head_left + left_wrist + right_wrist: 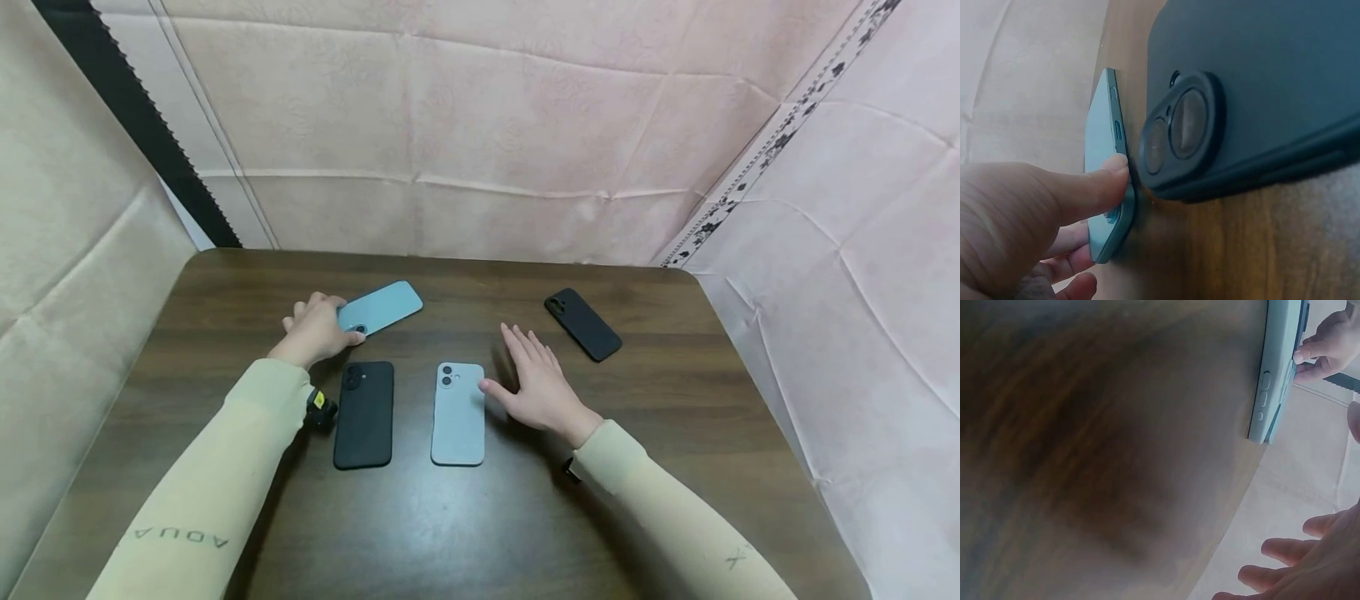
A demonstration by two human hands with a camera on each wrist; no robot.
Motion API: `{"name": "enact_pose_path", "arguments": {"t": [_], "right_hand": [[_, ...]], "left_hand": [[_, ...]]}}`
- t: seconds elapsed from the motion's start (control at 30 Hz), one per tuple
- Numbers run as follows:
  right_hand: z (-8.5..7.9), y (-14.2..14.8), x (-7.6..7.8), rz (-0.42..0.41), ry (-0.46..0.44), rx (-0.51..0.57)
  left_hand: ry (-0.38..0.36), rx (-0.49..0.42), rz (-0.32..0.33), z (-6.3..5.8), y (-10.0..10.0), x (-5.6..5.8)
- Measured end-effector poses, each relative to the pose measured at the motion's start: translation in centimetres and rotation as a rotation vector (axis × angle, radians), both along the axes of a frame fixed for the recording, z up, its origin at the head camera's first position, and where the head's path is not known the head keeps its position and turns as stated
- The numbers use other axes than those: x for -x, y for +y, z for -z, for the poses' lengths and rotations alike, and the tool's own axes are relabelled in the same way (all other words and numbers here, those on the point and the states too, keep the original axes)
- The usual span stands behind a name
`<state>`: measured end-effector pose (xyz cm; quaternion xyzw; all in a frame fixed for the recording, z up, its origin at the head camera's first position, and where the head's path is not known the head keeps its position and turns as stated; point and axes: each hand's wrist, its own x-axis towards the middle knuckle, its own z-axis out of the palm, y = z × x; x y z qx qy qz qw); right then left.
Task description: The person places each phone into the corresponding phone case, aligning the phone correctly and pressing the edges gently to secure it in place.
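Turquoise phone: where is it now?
Head view, left of centre toward the far edge of the table: the turquoise phone is pinched by the left hand, just beyond the nearer black phone.

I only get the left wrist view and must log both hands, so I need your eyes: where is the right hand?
Observer: In the head view, the right hand is beside a pale blue phone, at its right edge.
Operator: I see one dark phone close to my camera. Is there another?
Observer: Yes, a second dark phone lies at an angle, farther back and to the right of that hand.
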<state>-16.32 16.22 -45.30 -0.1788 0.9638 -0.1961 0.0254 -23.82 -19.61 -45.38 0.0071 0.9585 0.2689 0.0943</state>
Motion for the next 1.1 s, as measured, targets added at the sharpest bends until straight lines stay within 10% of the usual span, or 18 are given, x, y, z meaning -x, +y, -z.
{"name": "enact_pose_path", "arguments": {"t": [0.7, 1.1], "right_hand": [[0.01, 0.15, -0.32, 0.0, -0.009, 0.034], [-0.32, 0.26, -0.2, -0.007, -0.053, 0.18]], "left_hand": [[0.037, -0.088, -0.052, 0.04, -0.02, -0.61], [0.031, -0.292, -0.044, 0.57, -0.38, -0.63]]}}
